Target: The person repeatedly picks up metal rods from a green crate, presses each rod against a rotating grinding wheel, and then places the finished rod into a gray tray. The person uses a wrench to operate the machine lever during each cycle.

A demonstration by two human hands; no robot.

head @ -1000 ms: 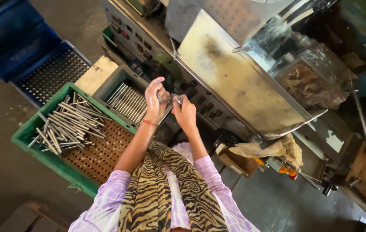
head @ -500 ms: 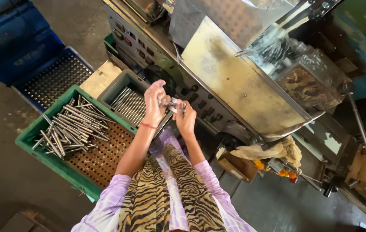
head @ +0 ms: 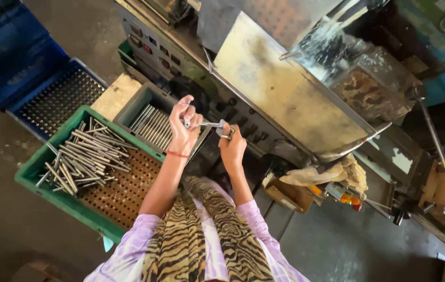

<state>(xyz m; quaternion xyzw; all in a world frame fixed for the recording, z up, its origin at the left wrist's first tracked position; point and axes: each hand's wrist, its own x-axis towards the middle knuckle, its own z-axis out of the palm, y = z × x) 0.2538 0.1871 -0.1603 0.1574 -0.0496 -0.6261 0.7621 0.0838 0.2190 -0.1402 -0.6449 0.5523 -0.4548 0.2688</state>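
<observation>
Head camera looks down on a person in lilac sleeves and a striped scarf, standing before a metal machine [head: 285, 99]. Both hands are raised together in front of the chest. The left hand [head: 185, 128] is closed, its fingertips pinching one end of a thin metal rod [head: 208, 124]. The right hand [head: 231, 146] is also closed, gripping a small metal gauge-like piece [head: 224, 129] that sits at the other end of the rod. The rod lies almost level between the two hands, its long axis running from left to right, so both hands are equally near to it and each is touching one end.

To the left and lower lies a green perforated crate [head: 50, 190] with a loose heap of similar rods [head: 84, 156]; the left hand is nearer to it. Just behind this crate stands a grey bin [head: 139, 102] with rods laid side by side in order, touching the front of the machine. Farther left is a blue perforated crate [head: 34, 99]. On the right, beside the machine, is an open cardboard box [head: 287, 193] and a crumpled beige cloth [head: 332, 175]. I can read no label or sign clearly.
</observation>
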